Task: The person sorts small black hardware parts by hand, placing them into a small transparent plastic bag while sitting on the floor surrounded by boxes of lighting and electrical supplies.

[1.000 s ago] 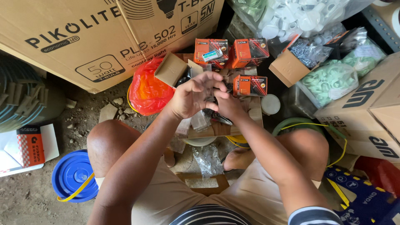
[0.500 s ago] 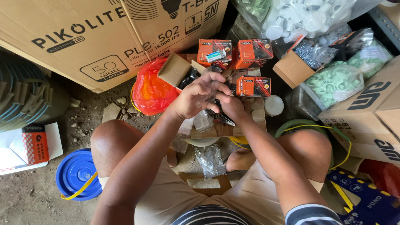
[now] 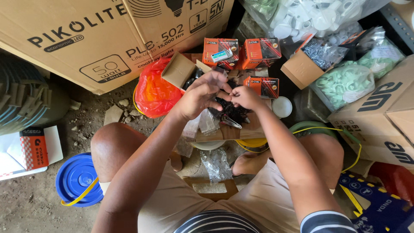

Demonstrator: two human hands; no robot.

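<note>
Three small orange boxes [image 3: 241, 56] below big brown carton [image 3: 108, 39]

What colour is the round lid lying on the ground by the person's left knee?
Blue, with a yellow strap across it; the round lid shows in the head view, low left.

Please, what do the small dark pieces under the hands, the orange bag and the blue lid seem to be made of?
Small dark pieces: probably black-finished metal, thin with a dull glint. Orange bag: thin plastic film, crinkled, glossy, translucent. Blue lid: moulded plastic, smooth, evenly coloured. The left hand and right hand meet just above the pieces.
</note>
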